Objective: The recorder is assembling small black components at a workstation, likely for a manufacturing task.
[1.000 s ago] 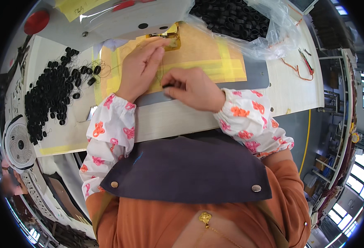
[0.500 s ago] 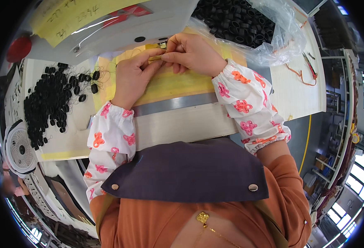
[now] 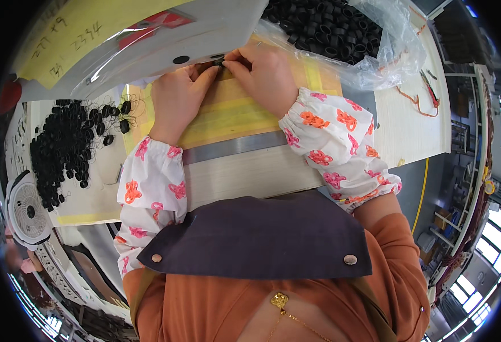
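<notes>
My left hand [image 3: 176, 101] and my right hand [image 3: 268, 80] meet at the far side of the yellow-taped work surface [image 3: 233, 121], right below a pale grey machine body [image 3: 216, 25]. Thumb and fingers of both are pinched together around a small black piece [image 3: 220, 61], mostly hidden by the fingertips. It looks like one of the black loops, though its shape is not clear. A pile of small black loops [image 3: 62, 142] with loose threads lies to the left of my left hand. Beyond my right hand, more black loops [image 3: 330, 31] fill a clear plastic bag [image 3: 395, 62].
A yellow sheet with handwriting [image 3: 79, 40] is stuck on the machine. Small snips [image 3: 431, 91] with an orange cord [image 3: 412, 102] lie at the right of the table. A white fan [image 3: 29, 211] stands off the left edge. A metal strip [image 3: 233, 146] crosses the work surface's near side.
Both hands have shifted slightly left and closer under the machine. A black piece now shows at the fingertips, where something yellowish showed before. The view has tilted a little.
</notes>
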Motion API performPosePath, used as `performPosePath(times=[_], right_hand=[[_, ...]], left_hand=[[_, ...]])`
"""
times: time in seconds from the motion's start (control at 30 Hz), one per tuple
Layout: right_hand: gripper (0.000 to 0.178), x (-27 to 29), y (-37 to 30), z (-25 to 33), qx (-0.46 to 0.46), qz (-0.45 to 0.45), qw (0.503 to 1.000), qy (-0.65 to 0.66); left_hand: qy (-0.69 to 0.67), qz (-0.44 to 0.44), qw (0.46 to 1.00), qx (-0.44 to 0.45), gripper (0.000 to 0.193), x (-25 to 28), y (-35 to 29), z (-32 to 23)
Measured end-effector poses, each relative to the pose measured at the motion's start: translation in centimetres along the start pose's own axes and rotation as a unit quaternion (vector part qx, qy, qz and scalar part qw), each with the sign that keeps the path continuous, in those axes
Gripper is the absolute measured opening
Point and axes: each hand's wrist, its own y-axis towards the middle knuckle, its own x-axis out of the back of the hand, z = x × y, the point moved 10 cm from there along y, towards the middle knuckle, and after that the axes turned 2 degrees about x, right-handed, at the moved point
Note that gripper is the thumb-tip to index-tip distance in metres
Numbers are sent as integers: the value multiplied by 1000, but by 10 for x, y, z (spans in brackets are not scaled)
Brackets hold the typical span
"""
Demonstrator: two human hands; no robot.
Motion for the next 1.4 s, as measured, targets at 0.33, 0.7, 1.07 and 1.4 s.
performPosePath(times=[0.33, 0.7, 1.07, 1.4], right_hand=[[6, 3, 1, -6, -10, -30, 999, -2], [7, 2, 2, -4, 2, -27, 999, -31], [8, 2, 4, -4, -3, -15, 999, -50], [9, -4, 3, -9, -49, 9, 998, -24]], left_hand=[[-113, -43, 993, 10, 26, -2, 0, 6], [-103, -41, 994, -3, 31, 4, 4, 8], [-77, -7, 997, -8, 28, -3, 8, 10], [-118, -61, 989, -65, 35, 6, 5, 4]])
